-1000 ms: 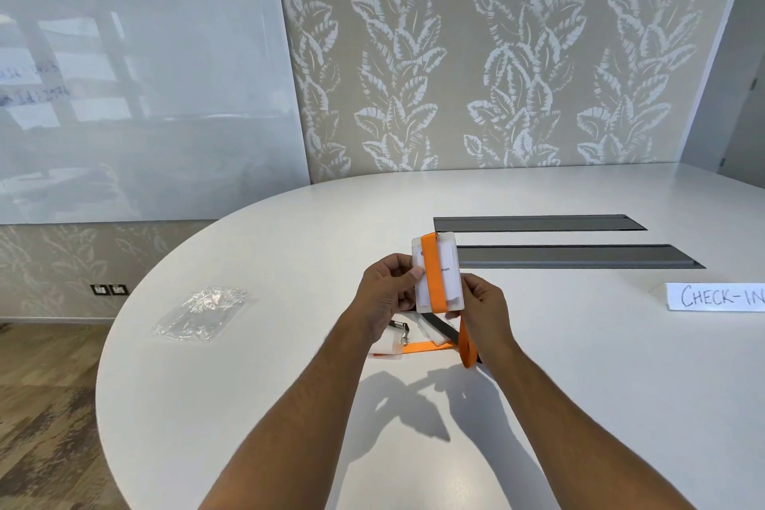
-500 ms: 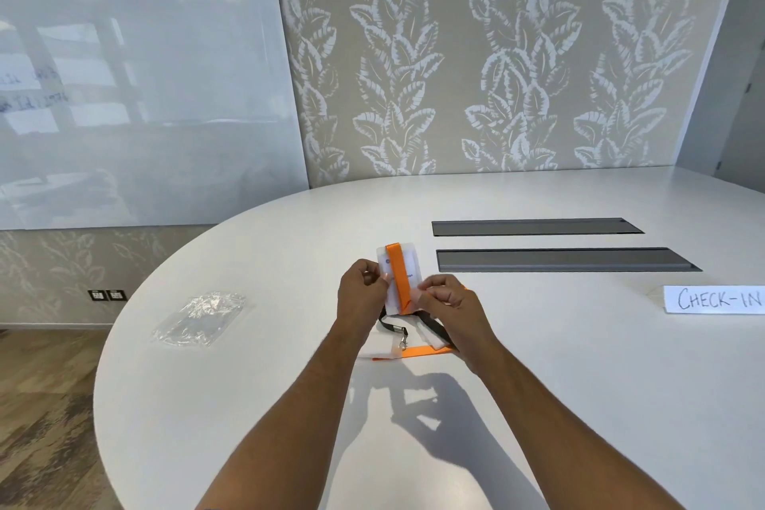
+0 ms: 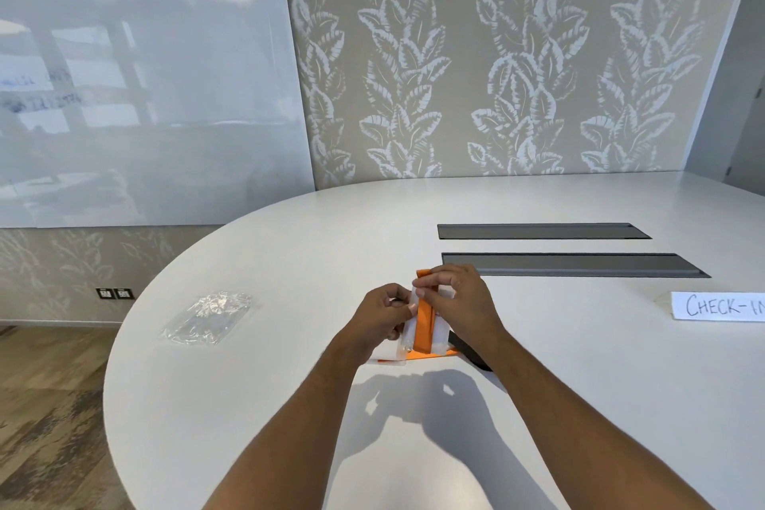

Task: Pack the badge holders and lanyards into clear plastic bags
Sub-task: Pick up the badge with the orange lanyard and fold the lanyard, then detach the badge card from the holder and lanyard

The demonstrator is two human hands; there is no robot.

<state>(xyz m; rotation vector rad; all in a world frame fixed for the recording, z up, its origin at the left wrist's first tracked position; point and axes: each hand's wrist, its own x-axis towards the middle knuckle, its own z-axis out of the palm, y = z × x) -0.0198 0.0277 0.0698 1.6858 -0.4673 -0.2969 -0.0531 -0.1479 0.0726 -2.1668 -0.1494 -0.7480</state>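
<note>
A white badge holder wrapped lengthwise by an orange lanyard stands upright just above the white table, held between both hands. My left hand pinches its left edge. My right hand grips its top right, fingertips on the orange strap. Under the hands lie more orange strap and a black lanyard, partly hidden. A small pile of clear plastic bags lies on the table to the left, well apart from my hands.
Two long grey cable slots are set into the table behind my hands. A white "CHECK-IN" paper sign stands at the right edge. A whiteboard leans on the patterned wall at the left.
Both hands lowered the wrapped badge holder towards the table. My right hand shifted from its lower right side to its top, over the orange strap.
</note>
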